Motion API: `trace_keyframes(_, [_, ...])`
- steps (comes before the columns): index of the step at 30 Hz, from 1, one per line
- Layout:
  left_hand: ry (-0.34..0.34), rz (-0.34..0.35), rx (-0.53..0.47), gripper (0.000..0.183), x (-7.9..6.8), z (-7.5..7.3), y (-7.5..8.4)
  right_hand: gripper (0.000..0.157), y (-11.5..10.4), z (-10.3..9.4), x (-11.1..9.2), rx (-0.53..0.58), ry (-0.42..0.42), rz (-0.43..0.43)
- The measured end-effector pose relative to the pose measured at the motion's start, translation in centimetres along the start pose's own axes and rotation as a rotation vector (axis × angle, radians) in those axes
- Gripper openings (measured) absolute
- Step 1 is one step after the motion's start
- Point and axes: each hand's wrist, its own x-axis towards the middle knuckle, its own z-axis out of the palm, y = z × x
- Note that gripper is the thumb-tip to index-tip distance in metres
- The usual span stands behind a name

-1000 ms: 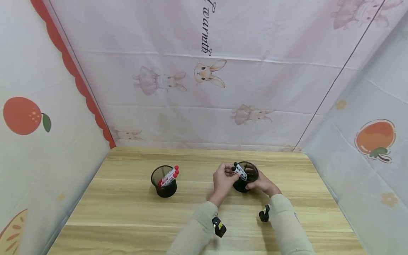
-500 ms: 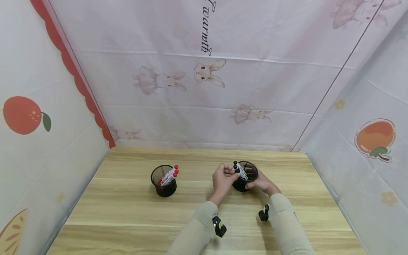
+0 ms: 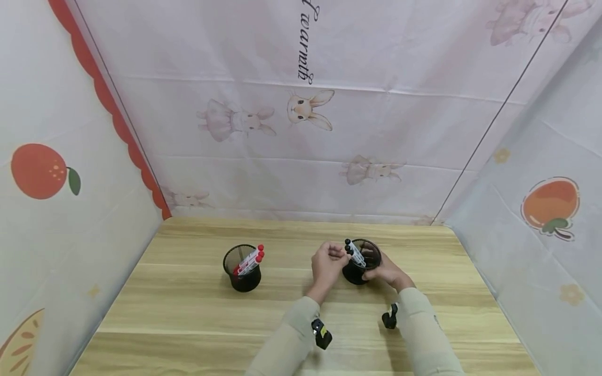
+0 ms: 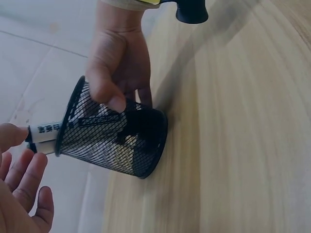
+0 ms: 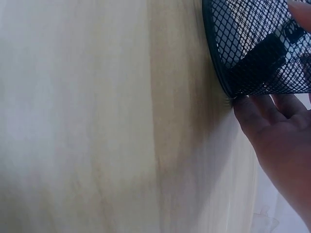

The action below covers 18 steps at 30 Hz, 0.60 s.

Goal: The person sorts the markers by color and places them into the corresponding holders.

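My right hand (image 3: pixel 386 270) grips a black mesh pen holder (image 4: pixel 116 141) from its right side, thumb and fingers round the lower wall. The holder stands upright on the table. Black-capped whiteboard markers (image 3: pixel 357 253) lean in it toward the left, their caps above the rim; the left wrist view shows two white ends (image 4: pixel 44 136). My left hand (image 3: pixel 326 265) is at these caps, its fingertips at or just off them, fingers loosely bent and not closed round a marker. In the right wrist view the mesh holder (image 5: pixel 262 53) hides part of the fingers.
A second black mesh pen holder (image 3: pixel 244 282) with several red-capped markers (image 3: pixel 249 261) stands to the left on the wooden table (image 3: pixel 188 313). Printed cloth walls (image 3: pixel 263 183) close off the back and both sides.
My left hand has drawn back slightly to the left from the black caps, and the markers now lean in the holder. The right hand keeps its grip on the holder in place.
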Motion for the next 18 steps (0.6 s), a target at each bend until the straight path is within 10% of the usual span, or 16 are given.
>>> trace_keyframes(7, [-0.093,0.046,0.118,0.024,-0.4,-1.8,0.7,0.090,0.3,0.0,-1.3,-0.182,0.118,0.078])
trace_keyframes(18, [-0.093,0.210,0.354,0.012,-0.7,-6.4,1.6,0.025,-0.9,1.8,-3.5,-0.686,0.601,0.218])
